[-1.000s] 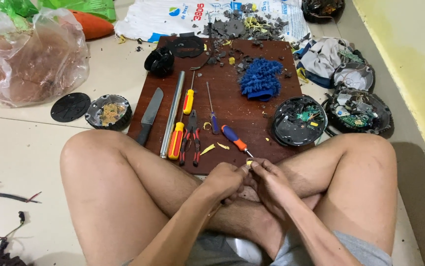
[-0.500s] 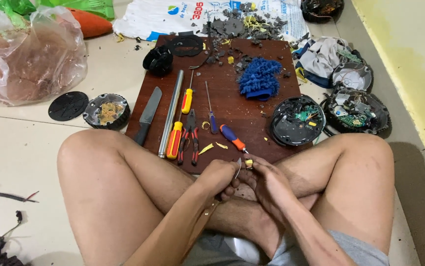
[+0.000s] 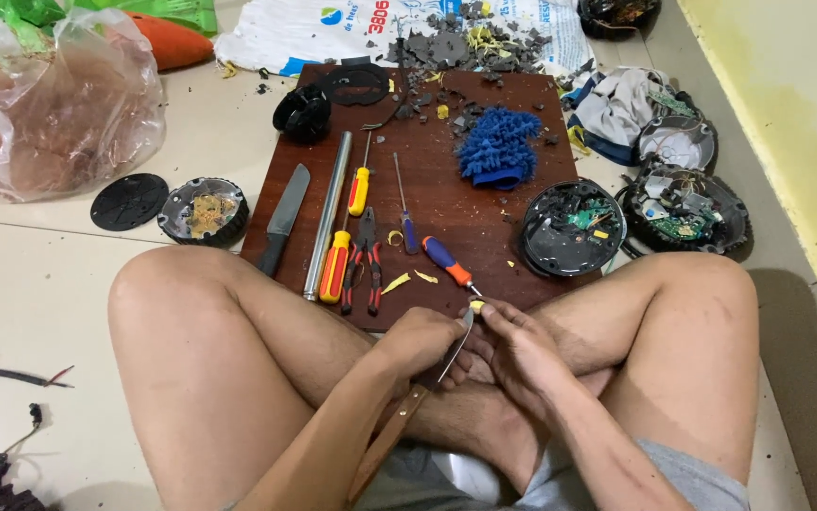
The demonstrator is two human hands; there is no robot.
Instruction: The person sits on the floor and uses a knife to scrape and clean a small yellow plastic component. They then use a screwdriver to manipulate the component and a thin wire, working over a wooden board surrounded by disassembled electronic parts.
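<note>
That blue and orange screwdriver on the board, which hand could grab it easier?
Probably the right hand. It only pinches a small yellow piece just below the screwdriver tip, while the left hand is gripping a wooden-handled knife.

Just ahead of my hands (image 3: 470,345) I see the board (image 3: 484,213) on the floor, carrying a knife (image 3: 282,220), rod (image 3: 327,214), 3 screwdrivers and pliers (image 3: 364,254). A bag (image 3: 49,104) sits far left; 2 opened round housings lie to the right.
</note>
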